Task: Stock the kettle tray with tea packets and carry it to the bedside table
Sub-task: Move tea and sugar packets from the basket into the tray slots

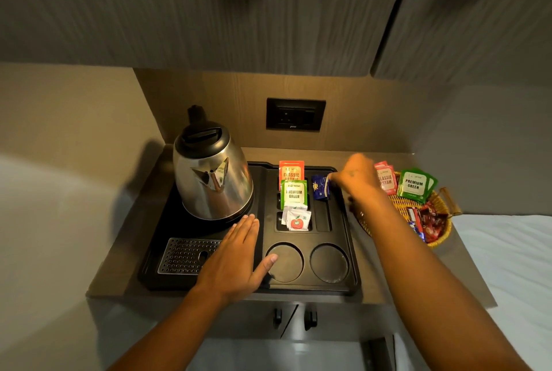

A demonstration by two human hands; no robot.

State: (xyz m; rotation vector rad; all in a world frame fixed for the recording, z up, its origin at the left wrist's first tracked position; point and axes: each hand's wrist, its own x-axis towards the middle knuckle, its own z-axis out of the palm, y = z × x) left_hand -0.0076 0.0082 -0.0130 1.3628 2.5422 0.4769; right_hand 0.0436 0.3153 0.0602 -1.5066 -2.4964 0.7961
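A black kettle tray (pixel 354 266) sits on the counter with a steel kettle (pixel 210 173) at its back left. Its middle slots hold an orange Classic Assam packet (pixel 291 172), a green Premium Green packet (pixel 294 193) and white packets (pixel 297 218). My right hand (pixel 358 179) pinches a dark blue packet (pixel 320 187) upright over the tray's right slot. My left hand (pixel 239 257) lies flat and open on the tray, between the drip grille (pixel 185 255) and the left round cup recess (pixel 286 261).
A wicker basket (pixel 439 221) to the right of the tray holds more Assam packets (pixel 386 179), Premium Green packets (pixel 415 185) and several red sachets. A wall socket (pixel 295 114) is behind the tray. White bedding (pixel 507 266) lies at right. Cabinet handles (pixel 309 318) are below the counter.
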